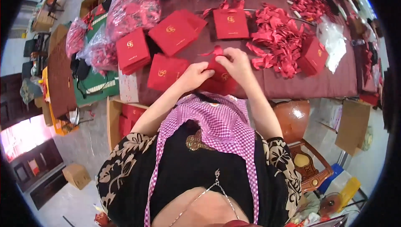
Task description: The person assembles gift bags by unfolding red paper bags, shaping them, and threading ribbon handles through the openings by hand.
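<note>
Across the maroon table (309, 87): work spreads over it, seemingly midway.
Ribbon heap (277, 39): loose on the far right, so plenty seems left.
Red package stacks (133, 49): left of my hands; I can't tell which are finished.
Forearms: both reach forward from the near side, angling together.
Left hand (197, 76): curled, thumb and fingers closed on the held package's left side.
Right hand (237, 65): bent, pinching its far edge; whether ribbon too, I can't tell.
Held package (222, 81): between my hands, near the table's near edge.
Short ribbon (217, 50): at its far edge, beside my right fingertips.
</note>
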Available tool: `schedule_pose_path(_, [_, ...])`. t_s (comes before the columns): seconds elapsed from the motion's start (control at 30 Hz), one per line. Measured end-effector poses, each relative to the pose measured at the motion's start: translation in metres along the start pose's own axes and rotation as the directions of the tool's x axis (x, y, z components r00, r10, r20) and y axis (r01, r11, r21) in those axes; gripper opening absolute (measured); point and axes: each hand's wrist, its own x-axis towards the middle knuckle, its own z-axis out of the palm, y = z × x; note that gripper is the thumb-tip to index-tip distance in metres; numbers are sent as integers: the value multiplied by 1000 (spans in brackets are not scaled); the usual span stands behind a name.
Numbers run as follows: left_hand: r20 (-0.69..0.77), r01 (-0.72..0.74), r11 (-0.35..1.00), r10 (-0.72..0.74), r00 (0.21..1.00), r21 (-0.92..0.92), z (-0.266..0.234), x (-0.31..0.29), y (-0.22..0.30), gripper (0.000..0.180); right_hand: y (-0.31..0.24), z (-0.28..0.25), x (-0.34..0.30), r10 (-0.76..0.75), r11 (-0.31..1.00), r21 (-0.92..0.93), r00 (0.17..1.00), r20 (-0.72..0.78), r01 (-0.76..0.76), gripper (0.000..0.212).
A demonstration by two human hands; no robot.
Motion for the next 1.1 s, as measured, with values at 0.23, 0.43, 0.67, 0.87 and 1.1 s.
schedule_pose_path(0.23, [-130,-110,969,141,981,221,0,-2,4,17,6,23,1,-38,981,168,945,-325,97,14])
schedule_pose_path(0.43, [-152,-139,941,193,969,309,4,-4,27,21,-5,16,6,-98,949,243,920,-379,201,12])
schedule_pose_path(0.67, [-83,-10,910,-26,996,-414,0,-9,19,59,0,29,-1,20,843,521,960,-280,135,12])
schedule_pose_path(0.87, [-129,-58,906,4,992,-420,-7,1,-1,50,0,24,-2,55,685,724,985,-164,82,12])
schedule_pose_path(1.1, [-136,-215,945,253,958,246,-9,13,-7,27,9,37,-11,300,262,949,949,95,-177,13])
